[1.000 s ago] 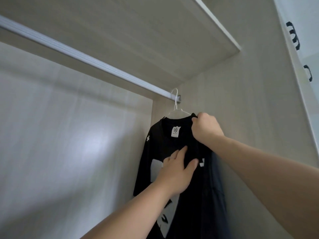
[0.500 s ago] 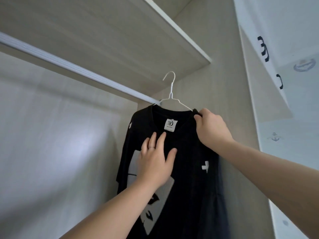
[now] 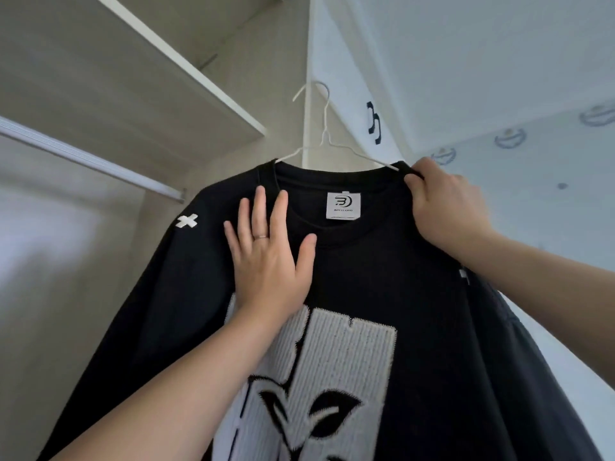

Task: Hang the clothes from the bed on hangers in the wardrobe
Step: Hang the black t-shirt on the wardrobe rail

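Black shirt (image 3: pixel 382 277), white logo neck label (image 3: pixel 343 205); right hand (image 3: pixel 446 207) grips its shoulder, left hand (image 3: pixel 269 257) lies flat.

1. Black shirt (image 3: pixel 382 277) sits on a white hanger (image 3: pixel 324 134).
2. Right hand (image 3: pixel 446 207) grips the shirt's shoulder.
3. Left hand (image 3: pixel 266 261) lies flat on its chest.
4. Hanger's hook is apart from the rail (image 3: pixel 83 161).

Worn on the head, wide-angle, alone; looking forward and steeply upward into the wardrobe's top right corner; pressed close to the black sweatshirt (image 3: pixel 416 294), which fills the lower half; forearms entering from the bottom and right edges, left hand (image 3: pixel 266 261) and right hand (image 3: pixel 446 207) near mid-frame; shelf (image 3: pixel 133 78) underside and hanging rail (image 3: pixel 83 158) seen from below at left; white hanger (image 3: pixel 324 134) high at centre; dark handle (image 3: pixel 373 123) beyond, just right of it.
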